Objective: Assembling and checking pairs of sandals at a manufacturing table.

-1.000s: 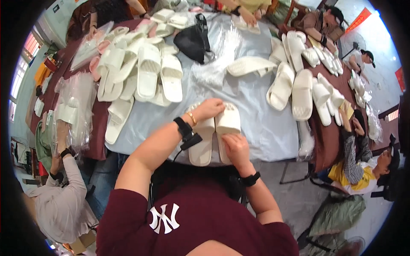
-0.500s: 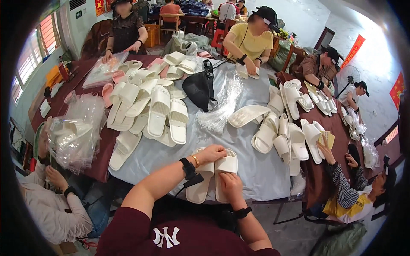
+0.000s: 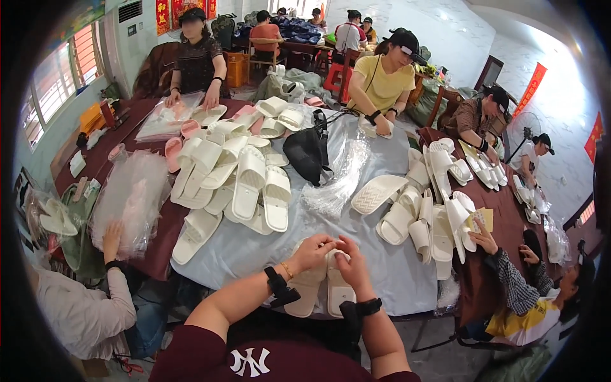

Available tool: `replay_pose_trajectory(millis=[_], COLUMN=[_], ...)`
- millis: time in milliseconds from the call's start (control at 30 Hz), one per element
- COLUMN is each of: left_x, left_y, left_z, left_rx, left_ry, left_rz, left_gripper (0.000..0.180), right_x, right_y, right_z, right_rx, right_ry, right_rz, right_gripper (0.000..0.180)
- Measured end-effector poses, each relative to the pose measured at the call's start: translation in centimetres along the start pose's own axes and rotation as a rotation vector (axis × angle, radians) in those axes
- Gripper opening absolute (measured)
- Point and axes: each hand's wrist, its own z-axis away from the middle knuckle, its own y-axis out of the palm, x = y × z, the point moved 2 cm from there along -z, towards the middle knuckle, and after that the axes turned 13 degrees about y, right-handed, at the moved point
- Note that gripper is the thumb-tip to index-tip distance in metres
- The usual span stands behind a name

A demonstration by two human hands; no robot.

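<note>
A pair of white slide slippers lies side by side at the near table edge: the left slipper (image 3: 303, 297) and the right slipper (image 3: 340, 295), toes pointing away from me. Over their straps my left hand (image 3: 313, 253) and my right hand (image 3: 352, 266) come together, fingertips pinched and almost touching. Whatever is between the fingers is too small to make out. My hands hide much of the straps and toes. Beyond them lies a bundle of thin clear plastic strands (image 3: 340, 169), next to a black bag (image 3: 305, 151).
A large heap of white slippers (image 3: 232, 181) covers the table to the left, with another group (image 3: 407, 210) to the right. Clear plastic bags (image 3: 130, 200) are stacked at the left edge. Co-workers sit or stand around the table, one in a yellow shirt (image 3: 377, 79) opposite.
My right hand has risen from the right slipper to meet my left hand's fingertips. The view has shifted slightly. At left, a co-worker's hand now rests on the bag stack.
</note>
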Motion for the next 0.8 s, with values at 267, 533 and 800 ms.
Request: replay_pose_trajectory(millis=[267, 533, 800], left_x=[2.1, 2.7, 2.7], left_y=[0.0, 0.2, -0.5], left_z=[0.9, 1.9, 1.2], left_rx=[-0.043, -0.19, -0.27], left_ry=[-0.035, -0.079, -0.258], left_rz=[0.047, 0.05, 0.281], left_gripper=[0.021, 0.021, 0.022], right_x=[-1.6, -2.3, -2.3], right_y=[1.6, 1.9, 1.9], right_z=[-1.1, 0.1, -1.2], right_rx=[0.005, -0.146, -0.212], right_ry=[0.136, 0.058, 0.053], right_rz=[-0.086, -0.073, -0.038], right_gripper=[0.026, 0.014, 0.013])
